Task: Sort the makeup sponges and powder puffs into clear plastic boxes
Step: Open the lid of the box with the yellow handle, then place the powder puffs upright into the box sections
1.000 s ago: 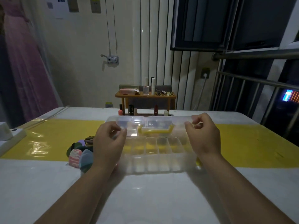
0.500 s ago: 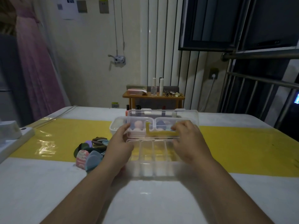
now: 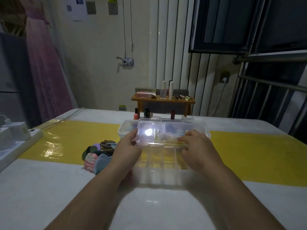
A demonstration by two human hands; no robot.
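Dim room: cream wall (image 3: 93, 63), pink curtain (image 3: 44, 63), dark barred window (image 3: 265, 80), small wooden shelf (image 3: 163, 100).

The room was dim and yellowish, with light seeming to fall from above, while the window (image 3: 232, 22) on the right was dark. A hard white glare spot burned on the clear lid (image 3: 148, 132) and washed out what lay behind it. Paler reflections shone on the yellow strip (image 3: 51, 146) and on the white bench (image 3: 151, 200) close to the camera. Soft shadows lay beneath the left hand (image 3: 127, 147) and right hand (image 3: 199, 146). The near edge of the clear box (image 3: 159, 178) and the forearms (image 3: 93, 196) were smeared. Straight lines bowed towards the edges, and the corners were murky.
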